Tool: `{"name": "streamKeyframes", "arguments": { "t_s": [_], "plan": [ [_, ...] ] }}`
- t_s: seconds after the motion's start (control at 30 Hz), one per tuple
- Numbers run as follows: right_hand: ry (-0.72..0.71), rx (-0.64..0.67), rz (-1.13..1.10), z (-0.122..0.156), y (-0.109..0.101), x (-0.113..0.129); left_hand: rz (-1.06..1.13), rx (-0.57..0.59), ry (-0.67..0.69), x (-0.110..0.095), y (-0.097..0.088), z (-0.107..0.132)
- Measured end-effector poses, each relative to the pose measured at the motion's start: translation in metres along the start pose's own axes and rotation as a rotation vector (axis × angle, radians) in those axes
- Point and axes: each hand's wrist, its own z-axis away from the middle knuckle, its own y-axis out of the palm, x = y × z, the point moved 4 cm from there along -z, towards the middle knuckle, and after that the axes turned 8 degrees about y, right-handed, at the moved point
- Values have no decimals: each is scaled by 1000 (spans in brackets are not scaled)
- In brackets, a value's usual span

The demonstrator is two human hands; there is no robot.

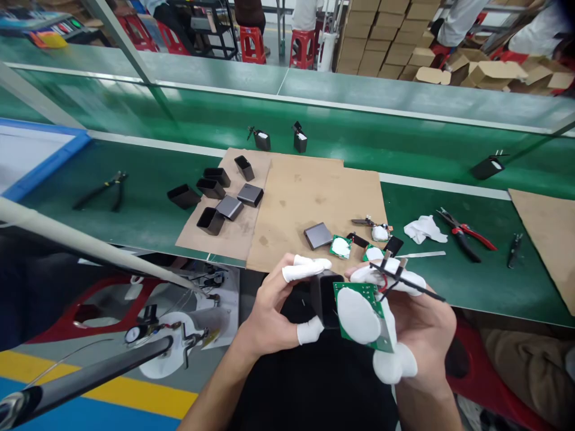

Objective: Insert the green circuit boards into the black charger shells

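In the head view, my left hand is closed around a small black housing. The thumb is under it and the index finger is over it, and both wear white finger cots. My right hand grips a green circuit board that carries a white pad. The edge of the board touches the housing on its right side. Thin black and red wires stand up from the board and cross my right fingers. Both hands hold these parts just in front of the near edge of the green worktop, above my lap.

On the worktop lies a cardboard sheet. At its left part is a group of empty black shells. Near its front edge are a grey lid and some loose boards, close to my hands. To the right I see a white cloth and red-handled pliers. Dark pliers lie well apart at the left. Further back, three closed black units stand on the green belt.
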Motion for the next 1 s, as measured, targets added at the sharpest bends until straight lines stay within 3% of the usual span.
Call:
{"name": "streamKeyframes", "arguments": {
  "t_s": [0.53, 1.0],
  "plan": [
    [-52, 122, 101, -6, 7, 4, -105, 3, 67, -6, 0, -5],
    [9, 144, 162, 1, 3, -7, -140, -3, 63, -6, -1, -5]
  ]
}}
